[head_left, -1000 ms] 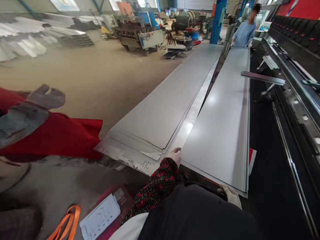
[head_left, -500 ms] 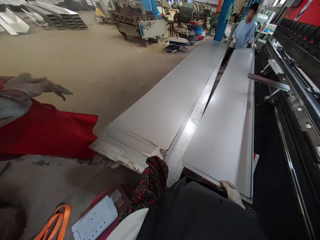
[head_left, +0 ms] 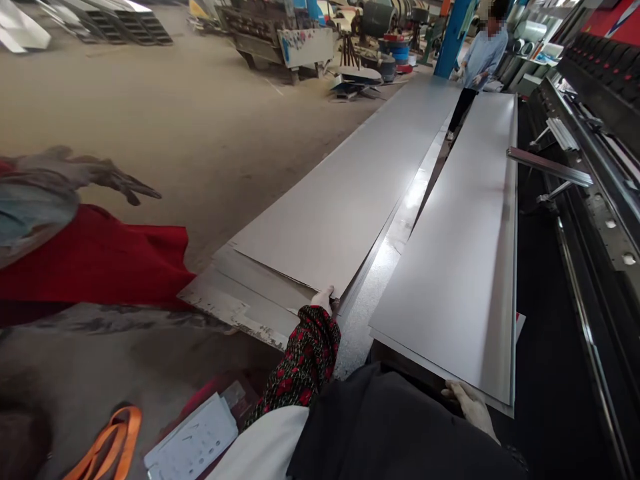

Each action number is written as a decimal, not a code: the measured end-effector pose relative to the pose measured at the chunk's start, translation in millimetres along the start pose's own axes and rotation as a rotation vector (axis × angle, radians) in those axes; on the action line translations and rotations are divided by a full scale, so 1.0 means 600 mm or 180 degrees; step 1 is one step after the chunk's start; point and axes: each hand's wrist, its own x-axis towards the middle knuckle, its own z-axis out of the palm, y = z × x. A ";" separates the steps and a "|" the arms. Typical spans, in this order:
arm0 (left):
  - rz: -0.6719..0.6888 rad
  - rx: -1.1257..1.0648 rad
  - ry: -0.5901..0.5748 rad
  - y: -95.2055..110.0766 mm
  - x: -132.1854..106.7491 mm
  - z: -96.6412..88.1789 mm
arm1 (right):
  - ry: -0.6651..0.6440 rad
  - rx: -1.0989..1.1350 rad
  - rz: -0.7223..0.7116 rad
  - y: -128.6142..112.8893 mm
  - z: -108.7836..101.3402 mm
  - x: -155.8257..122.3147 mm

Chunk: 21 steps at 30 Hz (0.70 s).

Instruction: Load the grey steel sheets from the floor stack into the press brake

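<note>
My gloved left hand grips the near corner of the top grey metal sheet on the left stack, thumb on top. That corner is lifted slightly off the sheets below it. At the near edge of the right-hand metal sheet, my gloved right hand has its fingers curled at the edge; some of them are hidden. This long sheet lies on others, with its right side bent up. A bright metal strip shows between the two stacks.
A co-worker stands at the far end between the stacks. Another person's gloved hand reaches in from the left above red cloth. A long black machine with a projecting support arm runs along the right. An orange strap lies low left.
My left hand has raised the left sheet's near corner a little. The far co-worker's hands have left the right sheet and come toward the gap between the stacks. My view has shifted slightly.
</note>
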 end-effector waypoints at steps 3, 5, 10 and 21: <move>-0.0291 0.0073 -0.0088 -0.032 -0.023 -0.028 | 0.0040 0.0041 -0.0081 0.006 0.002 -0.011; -0.0436 0.0035 -0.0176 -0.051 -0.041 -0.043 | 0.0118 0.0109 -0.0059 0.002 0.008 -0.021; -0.0577 -0.0140 -0.0400 -0.084 -0.078 -0.043 | 0.0219 0.0082 0.0070 -0.050 0.034 -0.058; -0.0460 -0.0842 -0.0577 -0.099 -0.085 -0.014 | -0.0121 -0.0143 -0.0143 -0.055 0.045 -0.053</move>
